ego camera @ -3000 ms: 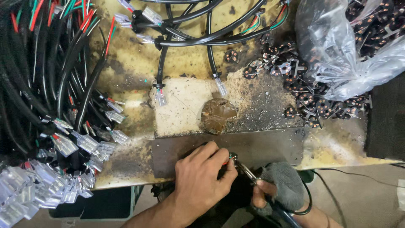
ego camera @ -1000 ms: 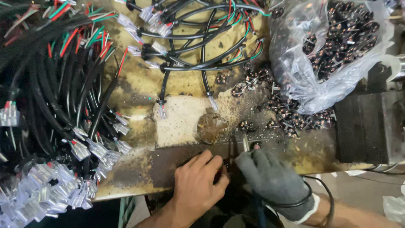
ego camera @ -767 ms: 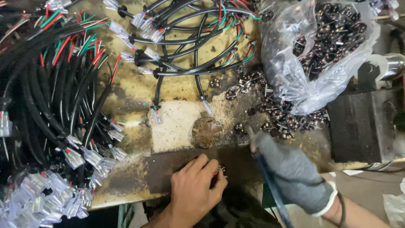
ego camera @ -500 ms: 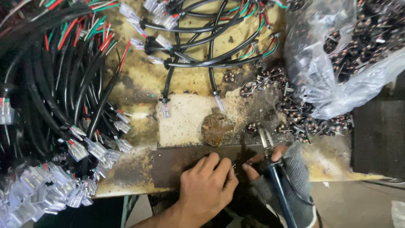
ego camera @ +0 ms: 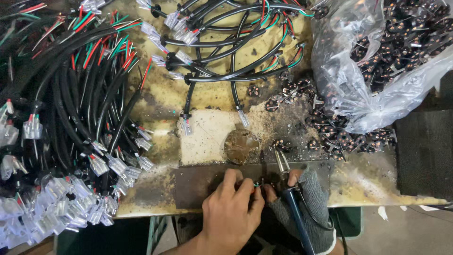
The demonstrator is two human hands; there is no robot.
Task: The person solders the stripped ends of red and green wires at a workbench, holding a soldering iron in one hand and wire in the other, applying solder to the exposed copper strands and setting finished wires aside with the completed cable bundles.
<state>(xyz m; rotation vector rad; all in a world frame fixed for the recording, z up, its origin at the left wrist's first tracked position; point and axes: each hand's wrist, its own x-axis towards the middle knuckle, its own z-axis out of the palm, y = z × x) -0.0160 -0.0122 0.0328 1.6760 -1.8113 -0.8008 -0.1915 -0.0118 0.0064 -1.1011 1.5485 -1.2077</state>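
A small black connector part (ego camera: 258,184) sits at the near edge of the workbench, on a dark metal plate (ego camera: 198,182), pinched between the fingertips of the bare left hand (ego camera: 231,210), whose fingers are curled together over it. Just to its right, the right hand (ego camera: 306,200), in a grey fingerless glove, grips a blue-handled soldering iron (ego camera: 290,198) with fingers closed around the handle, the metal tip pointing away over the plate. Beyond lies a round brown pad (ego camera: 241,147) on the stained bench top (ego camera: 212,137). Loose black parts (ego camera: 330,139) spill from a clear plastic bag (ego camera: 373,71) at the right. Bundled black cables (ego camera: 80,99) with clear plugs crowd the left.
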